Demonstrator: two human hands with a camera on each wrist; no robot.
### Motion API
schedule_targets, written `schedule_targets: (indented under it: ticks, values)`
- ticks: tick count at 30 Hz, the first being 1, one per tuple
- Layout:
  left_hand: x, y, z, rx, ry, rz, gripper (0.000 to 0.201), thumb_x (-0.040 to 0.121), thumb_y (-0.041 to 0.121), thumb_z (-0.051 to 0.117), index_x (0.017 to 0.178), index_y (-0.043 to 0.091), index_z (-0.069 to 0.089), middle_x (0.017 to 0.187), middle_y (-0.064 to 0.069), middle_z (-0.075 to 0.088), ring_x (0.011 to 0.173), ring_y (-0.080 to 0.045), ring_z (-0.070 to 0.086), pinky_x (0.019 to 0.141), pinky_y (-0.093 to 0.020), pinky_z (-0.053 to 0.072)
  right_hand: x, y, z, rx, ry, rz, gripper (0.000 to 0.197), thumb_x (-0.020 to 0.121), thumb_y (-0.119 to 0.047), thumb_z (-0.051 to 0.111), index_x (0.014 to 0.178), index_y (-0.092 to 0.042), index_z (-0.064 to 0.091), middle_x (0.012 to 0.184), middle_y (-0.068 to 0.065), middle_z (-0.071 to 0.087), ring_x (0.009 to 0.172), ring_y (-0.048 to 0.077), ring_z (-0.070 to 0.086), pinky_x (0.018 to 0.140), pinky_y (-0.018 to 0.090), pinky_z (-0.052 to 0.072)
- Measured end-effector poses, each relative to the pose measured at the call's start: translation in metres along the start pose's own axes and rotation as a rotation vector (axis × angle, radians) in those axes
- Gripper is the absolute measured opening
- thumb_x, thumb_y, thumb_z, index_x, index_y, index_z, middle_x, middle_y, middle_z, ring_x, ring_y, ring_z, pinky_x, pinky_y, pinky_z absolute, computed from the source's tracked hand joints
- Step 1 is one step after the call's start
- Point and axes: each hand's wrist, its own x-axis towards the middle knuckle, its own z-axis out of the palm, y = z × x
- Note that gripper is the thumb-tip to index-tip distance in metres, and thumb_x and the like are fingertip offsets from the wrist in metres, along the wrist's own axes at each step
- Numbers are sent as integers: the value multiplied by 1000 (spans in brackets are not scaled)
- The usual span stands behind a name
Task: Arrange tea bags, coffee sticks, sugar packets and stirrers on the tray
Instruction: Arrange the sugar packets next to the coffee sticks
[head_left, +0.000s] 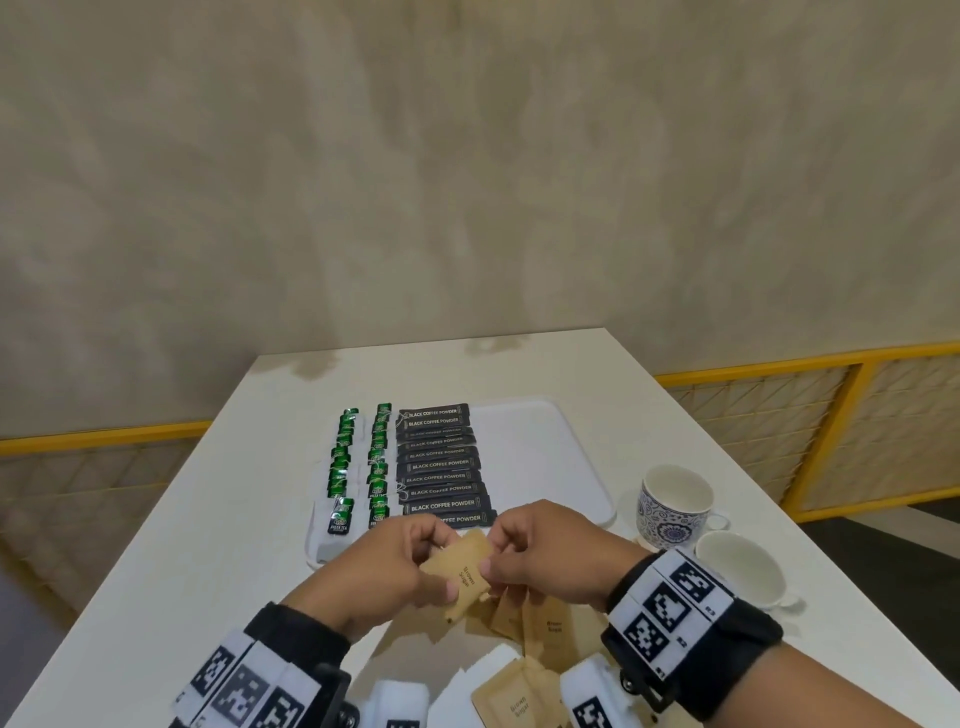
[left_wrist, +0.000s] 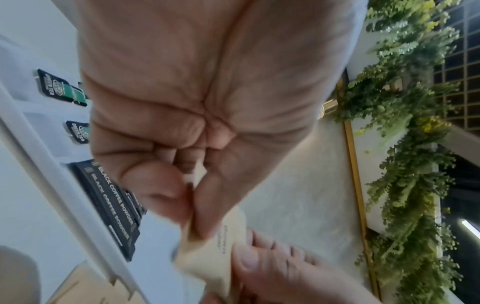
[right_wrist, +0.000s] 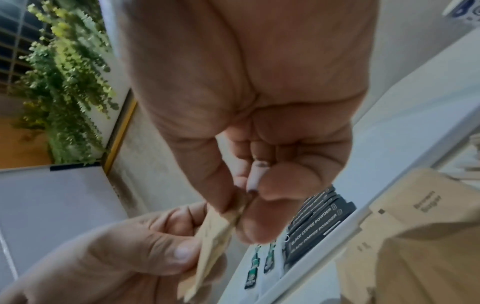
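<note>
Both hands were raised together just above the near edge of the tray (head_left: 561, 415). The left hand (head_left: 387, 564) and right hand (head_left: 540, 551) each pinched the same brown sugar packet (head_left: 460, 574) between thumb and fingers, left on its left end, right on its right edge. Packet: flat kraft-brown paper, roughly rectangular, printed "Brown Sugar" in dark letters, tilted with one corner pointing down. The wrist views suggested more than one sheet in the pinch; exact number could not be told.

Loose sugar packets (head_left: 524, 691) lay on the white table (head_left: 208, 519) below the hands, overlapping; at least three visible, full count hidden by the wrists.

On the white tray, left part:
- green tea bags (head_left: 358, 462), two columns, about seven or eight each; too small to count firmly.
- black coffee sticks (head_left: 441, 462), marked "BLACK COFFEE POWDER", one column of about ten, just right of the tea, the nearest partly behind the hands.

The right part of the tray was bare.

Right of the tray: two cups, a blue-patterned cup (head_left: 672, 506) and a plain white cup (head_left: 740, 571).
</note>
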Motion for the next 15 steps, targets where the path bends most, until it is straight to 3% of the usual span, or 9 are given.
schedule_targets:
  ticks: [3,5,11,13,15]
  values:
    - [-4,3,-1,-168,69,41,29,79,-15,60,101,4,59,82,-13,65,70,-21,61,60,-28,50,-3,-1,-4,29,-77,14,11,85,-19,70,77,-18,62,76,3,71,60,13,63,53,21,45]
    - [-6,7,1,-161,57,74,28,83,-12,58,104,6,56,88,-14,63,72,-22,62,63,-31,53,-4,-4,-5,46,-59,-7,10,85,-25,72,81,-19,65,77,0,71,58,10,61,51,19,43]
    - [-6,9,12,-188,128,130,34,77,-10,69,106,6,59,81,-10,65,66,-19,59,60,-28,49,-6,-9,-7,152,8,-15,8,88,-15,70,84,-10,63,55,-4,61,47,5,57,45,16,43]
    - [-9,7,13,-215,92,120,37,71,-8,74,103,5,63,77,-11,66,65,-20,59,58,-27,49,-8,-8,-8,138,5,-1,7,89,-13,69,83,-12,64,57,-2,62,50,7,58,48,17,46]
    - [-12,3,14,-158,99,117,33,69,-2,74,98,14,69,77,-11,63,64,-21,59,58,-28,49,-8,-5,-10,-8,36,22,5,91,-15,64,87,-14,65,66,0,63,54,8,58,54,20,49]
